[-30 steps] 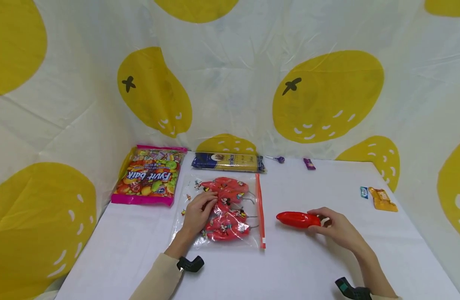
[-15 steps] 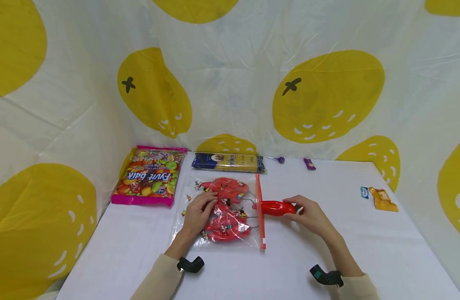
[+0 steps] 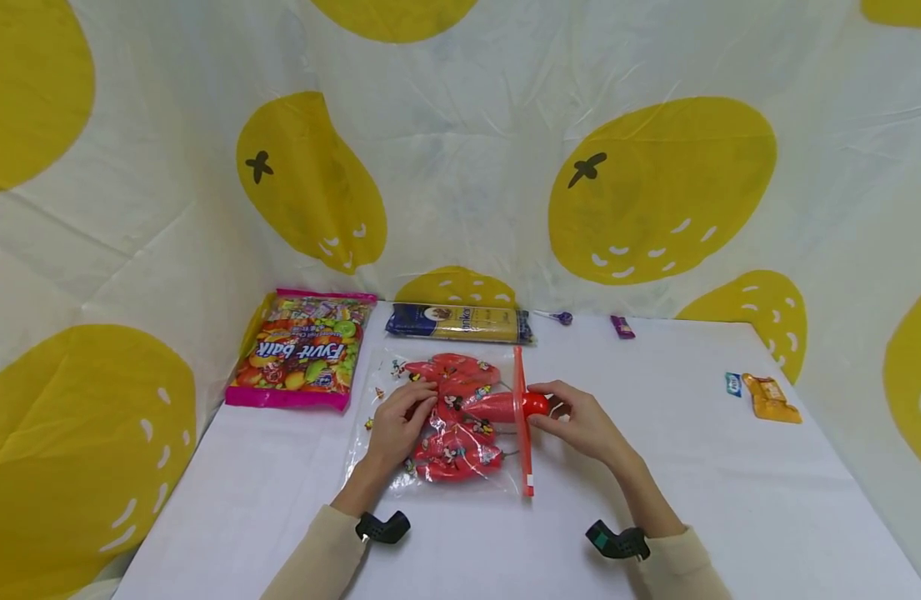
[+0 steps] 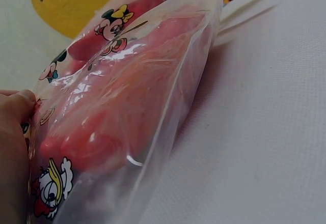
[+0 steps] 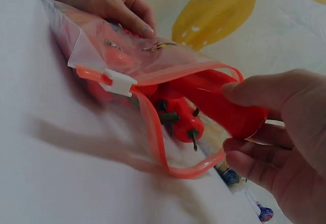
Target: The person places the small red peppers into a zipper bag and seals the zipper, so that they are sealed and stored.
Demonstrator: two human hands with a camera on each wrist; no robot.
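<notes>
A clear zip bag (image 3: 520,467) printed with cartoon figures lies on the white table, with several red peppers (image 5: 181,122) inside. Its orange-edged mouth gapes to the right in the right wrist view, where a white slider (image 5: 120,83) sits near one end and green stems show. My right hand (image 3: 580,417) pinches the blunt end of a long, shiny red pepper (image 5: 219,102) between thumb and fingers. The pepper's front part is inside the bag and its rear end sticks out of the mouth. My left hand (image 3: 395,423) rests on top of the bag at its left side.
Behind the bag lies a blue-and-yellow pasta pack (image 3: 460,323), and left of it a pink-edged candy bag (image 3: 298,350). A lollipop (image 3: 563,317) and a purple wrapped sweet (image 3: 621,327) lie at the back. On the right are a small blue packet (image 3: 733,384) and an orange wrapper (image 3: 771,398).
My right hand has moved left with the red pepper, from the table's right part through the bag's mouth. The left hand has stayed on the bag.
</notes>
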